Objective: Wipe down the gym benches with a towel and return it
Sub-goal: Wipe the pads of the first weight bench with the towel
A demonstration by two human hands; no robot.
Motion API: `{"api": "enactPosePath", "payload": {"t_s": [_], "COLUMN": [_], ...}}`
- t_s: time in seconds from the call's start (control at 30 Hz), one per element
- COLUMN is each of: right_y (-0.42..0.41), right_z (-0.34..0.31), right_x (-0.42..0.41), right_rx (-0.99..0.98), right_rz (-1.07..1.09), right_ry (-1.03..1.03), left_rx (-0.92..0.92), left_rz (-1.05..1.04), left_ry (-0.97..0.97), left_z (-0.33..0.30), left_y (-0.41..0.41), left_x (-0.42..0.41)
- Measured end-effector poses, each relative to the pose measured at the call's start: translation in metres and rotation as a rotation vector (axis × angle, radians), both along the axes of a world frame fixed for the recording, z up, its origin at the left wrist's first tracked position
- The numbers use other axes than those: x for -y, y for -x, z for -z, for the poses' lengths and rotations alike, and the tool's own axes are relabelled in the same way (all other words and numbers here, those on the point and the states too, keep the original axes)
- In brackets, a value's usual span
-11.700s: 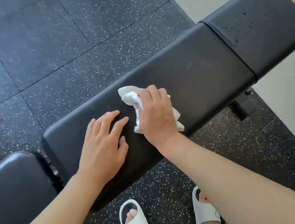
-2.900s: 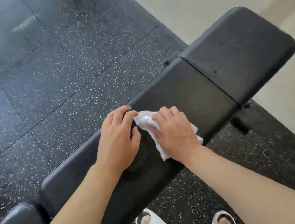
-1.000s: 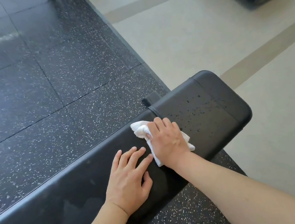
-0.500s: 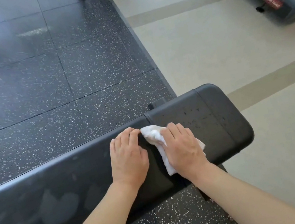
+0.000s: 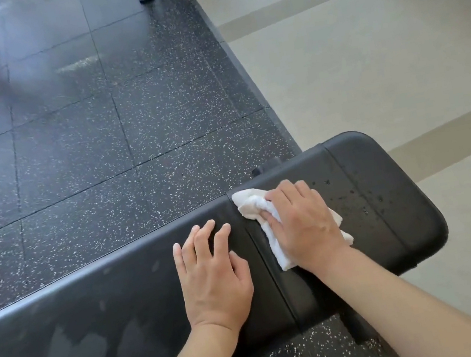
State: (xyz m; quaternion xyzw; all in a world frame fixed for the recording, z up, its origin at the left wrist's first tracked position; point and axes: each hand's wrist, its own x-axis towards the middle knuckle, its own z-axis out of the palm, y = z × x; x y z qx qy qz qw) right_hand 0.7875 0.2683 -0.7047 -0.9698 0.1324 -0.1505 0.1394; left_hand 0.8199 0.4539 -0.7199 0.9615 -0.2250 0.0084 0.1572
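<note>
**Towel pinned under the right hand at the bench seam**

The black padded bench point(image 5: 125, 308) runs from the lower left to the right of the head view, with a stitched seam crossing it just right of centre. The white towel point(image 5: 253, 205) lies bunched on the pad right beside that seam, on its far-end side. The right hand point(image 5: 302, 226) lies on top of it, palm down, and covers most of the cloth. The fingers point(image 5: 288, 192) point toward the far edge of the pad and bend over the towel's middle; whether they are gripping a fold or only pressing it flat is hard to tell, since the cloth hides the fingertips. A crumpled lobe of towel sticks out past the fingertips toward the far-left edge, a strip shows along the thumb side, and a small corner shows beyond the little-finger side near the wrist.

The left hand point(image 5: 211, 273) rests flat on the pad on the other side of the seam, near the right hand but apart from it and from the towel. Its fingers are straight and slightly spread, holding nothing.

Pale smears mark the pad at lower left, and small dark specks dot the end section at right. Beyond the bench lies speckled black rubber flooring point(image 5: 80, 142), meeting a beige floor point(image 5: 364, 61) on the right.
</note>
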Motion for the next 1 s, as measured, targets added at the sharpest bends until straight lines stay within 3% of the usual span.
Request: {"api": "enactPosePath", "payload": {"t_s": [0.2,0.5,0.83,1.0], "right_y": [-0.009,0.046,-0.04,-0.02], "right_z": [0.002,0.002,0.003,-0.003], "right_x": [0.001,-0.009,-0.011,-0.022], "right_rx": [-0.001,0.003,0.032,0.018], "right_rz": [0.046,-0.093,0.001,-0.047], "right_ry": [-0.04,-0.099,-0.096,-0.137], "left_rx": [0.037,0.062,0.043,0.046], "left_rz": [-0.008,-0.006,0.006,0.01], "left_ry": [-0.012,-0.013,-0.02,-0.023], "left_z": [0.002,0.003,0.001,-0.001], "left_y": [0.0,-0.001,-0.002,-0.002], "left_x": [0.001,0.002,0.002,0.003]}}
